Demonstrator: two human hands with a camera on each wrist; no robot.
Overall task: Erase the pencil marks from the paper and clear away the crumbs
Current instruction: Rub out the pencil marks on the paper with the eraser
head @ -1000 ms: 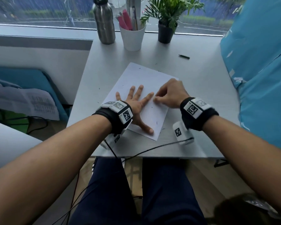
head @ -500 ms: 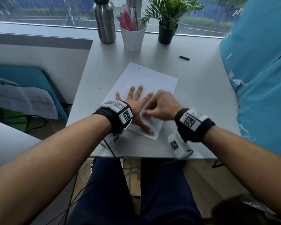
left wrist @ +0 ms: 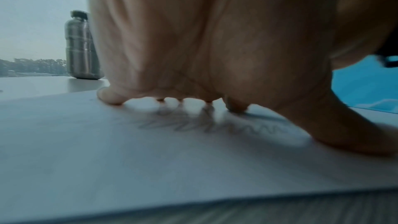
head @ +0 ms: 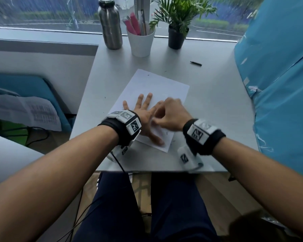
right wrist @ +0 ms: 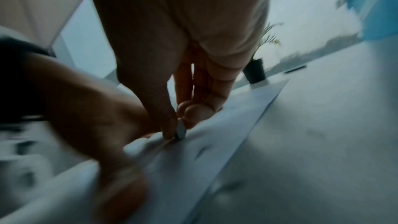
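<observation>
Moved: your right hand [head: 171, 116] has slid back toward you and left across the white sheet of paper [head: 157, 88], from the sheet's right edge to right beside your left hand's fingers; it's blurred, so you're mid-stroke.
Head view: your left hand [head: 145, 117] stays spread flat, palm down, pinning the paper on the pale grey desk [head: 208, 102]. A few dark crumbs [head: 166, 133] lie near the sheet's near corner. A small black pencil stub [head: 196, 63] sits well apart on the desk.
Left wrist view: fingers [left wrist: 112, 97] pressed straight onto the sheet; a faint grey zigzag of pencil marks [left wrist: 215, 125] is still there just under the palm.
Right wrist view: thumb and fingertips [right wrist: 193, 111] pinch a small pale eraser [right wrist: 181, 130], its lower end touching the paper, which ripples slightly by the left hand.
Meaning: erasing looks underway, not finished; marks remain and you haven't cleared the crumbs yet.
</observation>
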